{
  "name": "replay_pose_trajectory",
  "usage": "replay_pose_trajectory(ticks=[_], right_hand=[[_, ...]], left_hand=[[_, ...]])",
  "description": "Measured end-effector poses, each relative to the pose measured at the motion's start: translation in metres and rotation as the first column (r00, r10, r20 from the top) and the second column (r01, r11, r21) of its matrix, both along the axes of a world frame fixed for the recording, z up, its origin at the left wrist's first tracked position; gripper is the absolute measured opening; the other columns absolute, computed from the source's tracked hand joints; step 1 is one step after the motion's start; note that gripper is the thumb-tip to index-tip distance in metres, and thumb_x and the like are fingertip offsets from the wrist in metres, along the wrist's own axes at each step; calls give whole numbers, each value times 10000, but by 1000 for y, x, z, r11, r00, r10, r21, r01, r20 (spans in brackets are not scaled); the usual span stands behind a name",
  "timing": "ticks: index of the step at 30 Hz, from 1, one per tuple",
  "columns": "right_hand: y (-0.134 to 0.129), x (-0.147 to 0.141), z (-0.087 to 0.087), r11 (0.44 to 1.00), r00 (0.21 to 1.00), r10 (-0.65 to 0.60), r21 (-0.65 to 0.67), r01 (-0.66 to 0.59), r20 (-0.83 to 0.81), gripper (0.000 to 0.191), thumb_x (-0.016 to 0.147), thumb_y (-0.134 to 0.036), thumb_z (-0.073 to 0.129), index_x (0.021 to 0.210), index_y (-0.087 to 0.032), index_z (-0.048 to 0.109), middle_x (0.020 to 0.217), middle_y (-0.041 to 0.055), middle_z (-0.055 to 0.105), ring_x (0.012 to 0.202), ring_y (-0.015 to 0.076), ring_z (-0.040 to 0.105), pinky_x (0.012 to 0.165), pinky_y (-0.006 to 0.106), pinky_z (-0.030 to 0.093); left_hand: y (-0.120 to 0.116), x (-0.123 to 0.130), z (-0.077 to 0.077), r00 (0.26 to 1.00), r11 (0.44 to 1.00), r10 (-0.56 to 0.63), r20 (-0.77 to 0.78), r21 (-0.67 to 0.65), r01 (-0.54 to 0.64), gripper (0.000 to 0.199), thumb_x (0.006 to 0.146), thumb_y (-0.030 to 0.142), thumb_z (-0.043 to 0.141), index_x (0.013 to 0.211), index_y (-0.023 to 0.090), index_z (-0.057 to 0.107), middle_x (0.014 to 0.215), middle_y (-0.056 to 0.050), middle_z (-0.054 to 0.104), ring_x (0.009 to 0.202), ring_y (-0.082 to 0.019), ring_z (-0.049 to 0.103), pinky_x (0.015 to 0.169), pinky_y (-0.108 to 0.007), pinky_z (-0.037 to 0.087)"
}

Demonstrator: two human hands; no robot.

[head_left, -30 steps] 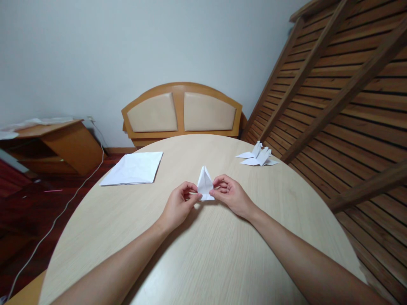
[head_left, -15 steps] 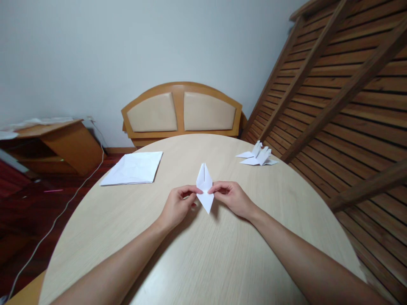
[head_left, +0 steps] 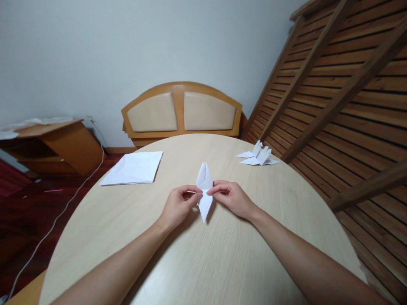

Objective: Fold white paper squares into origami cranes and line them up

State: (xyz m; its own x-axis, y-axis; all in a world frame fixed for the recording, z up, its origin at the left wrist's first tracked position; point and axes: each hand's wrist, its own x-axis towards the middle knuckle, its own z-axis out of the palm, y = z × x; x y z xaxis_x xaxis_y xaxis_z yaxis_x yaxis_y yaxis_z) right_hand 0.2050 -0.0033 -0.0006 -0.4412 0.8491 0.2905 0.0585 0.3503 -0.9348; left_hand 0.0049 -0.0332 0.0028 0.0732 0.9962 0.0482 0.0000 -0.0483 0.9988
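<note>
A white folded paper point(head_left: 205, 180) is held up a little above the middle of the round table, with a narrow slit down its upper half and its lower flap pointing toward me. My left hand point(head_left: 182, 205) pinches its left edge at mid-height between thumb and fingers. On the opposite edge, my right hand point(head_left: 232, 198) grips the same paper, fingertips on the crease. The fingertips of both hands nearly meet across the paper's waist.
A stack of white paper sheets point(head_left: 135, 168) lies at the table's left. Folded paper cranes point(head_left: 259, 156) stand at the back right of the pale round table point(head_left: 203, 262). Beyond are a wooden headboard point(head_left: 180, 112) and a slatted wooden panel point(head_left: 333, 93).
The paper's lower flap has swung down and slightly left, so it looks longer. Both hands keep hold, with the left fingertips shifted slightly to the right.
</note>
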Motion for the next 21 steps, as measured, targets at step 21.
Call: replay_pose_trajectory(ticks=[21], right_hand=[[-4, -4, 1, 991, 990, -89, -107, 77, -106, 376, 748, -342, 825, 894, -232, 498, 790, -32, 650, 703, 130, 655, 684, 275, 527]], left_hand=[[-2, -1, 0, 999, 982, 35, -29, 184, -29, 264, 747, 270, 756, 930, 177, 590, 849, -28, 673, 773, -146, 654, 655, -246, 490]])
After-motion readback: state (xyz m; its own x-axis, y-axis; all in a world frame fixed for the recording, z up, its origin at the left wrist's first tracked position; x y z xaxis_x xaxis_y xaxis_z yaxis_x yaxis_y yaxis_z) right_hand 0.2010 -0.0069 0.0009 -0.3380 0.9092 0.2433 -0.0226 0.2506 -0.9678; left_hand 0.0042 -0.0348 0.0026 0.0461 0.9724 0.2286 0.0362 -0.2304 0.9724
